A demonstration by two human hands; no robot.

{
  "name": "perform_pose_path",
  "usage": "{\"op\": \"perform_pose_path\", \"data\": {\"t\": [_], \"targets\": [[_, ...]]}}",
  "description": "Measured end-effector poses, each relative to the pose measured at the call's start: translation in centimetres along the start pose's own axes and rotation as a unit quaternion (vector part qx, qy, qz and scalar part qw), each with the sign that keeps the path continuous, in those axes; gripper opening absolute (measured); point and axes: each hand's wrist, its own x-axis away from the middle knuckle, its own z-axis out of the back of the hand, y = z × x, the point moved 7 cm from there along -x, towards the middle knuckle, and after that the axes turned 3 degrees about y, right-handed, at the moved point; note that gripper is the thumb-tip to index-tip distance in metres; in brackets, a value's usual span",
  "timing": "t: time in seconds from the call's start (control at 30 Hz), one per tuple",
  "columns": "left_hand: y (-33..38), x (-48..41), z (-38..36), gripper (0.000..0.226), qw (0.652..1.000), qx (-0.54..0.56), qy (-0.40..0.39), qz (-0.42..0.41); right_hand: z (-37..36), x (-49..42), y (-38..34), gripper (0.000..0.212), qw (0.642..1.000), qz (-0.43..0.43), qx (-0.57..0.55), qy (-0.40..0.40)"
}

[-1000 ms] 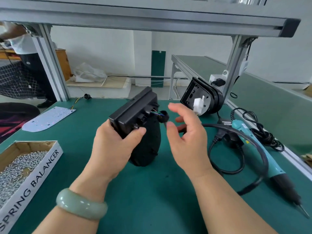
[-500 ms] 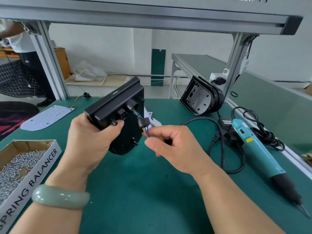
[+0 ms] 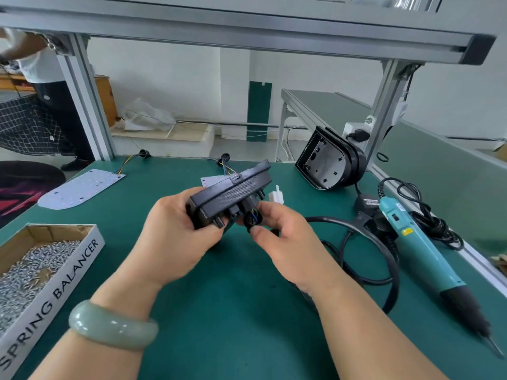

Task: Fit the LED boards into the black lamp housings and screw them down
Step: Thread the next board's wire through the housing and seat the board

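Many screws [image 3: 33,267] in box [image 3: 63,286]; left hand [image 3: 172,237] grips housing [image 3: 233,193], right hand [image 3: 285,239] pinches grommet [image 3: 253,219].

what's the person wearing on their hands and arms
No gloves or sleeves show; both forearms are bare. The left hand has a smooth, thick, pale green bangle on its wrist. The right hand and wrist wear nothing.
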Motion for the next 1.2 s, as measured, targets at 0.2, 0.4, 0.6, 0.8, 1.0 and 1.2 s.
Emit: {"op": "perform_pose_path", "data": {"t": [0.2,0.4,0.6,0.8,1.0,1.2], "targets": [[-0.3,-0.2,1.3,0.037,0.998,-0.008,0.058,0.013,0.5,-0.3,-0.9,0.016,0.997,0.034,-0.001,0.072],[-0.5,-0.5,2.2,0.044,0.997,0.002,0.081,0.005,1.2,-0.4,-0.2,0.033,0.995,-0.055,0.025,0.079],[-1.6,-0.5,2.3,0.027,0.989,0.012,0.136,0.055,1.0,0.2,-1.0,0.036,0.999,-0.026,-0.04,0.008],[2.2,0.8,2.5,0.057,0.959,-0.169,0.213,-0.075,2.3,0.2,-0.4,0.032,0.985,-0.031,-0.074,0.156],[3.4,2.1,-3.2,0.049,0.987,-0.128,0.017,-0.093,2.5,0.7,-1.4,0.023,0.976,0.033,0.037,0.213],[-1.4,2.0,-5.0,0.054,0.983,0.071,0.003,0.169,0.3,1.5,-4.0,0.022,0.949,0.147,0.244,0.131]]}}
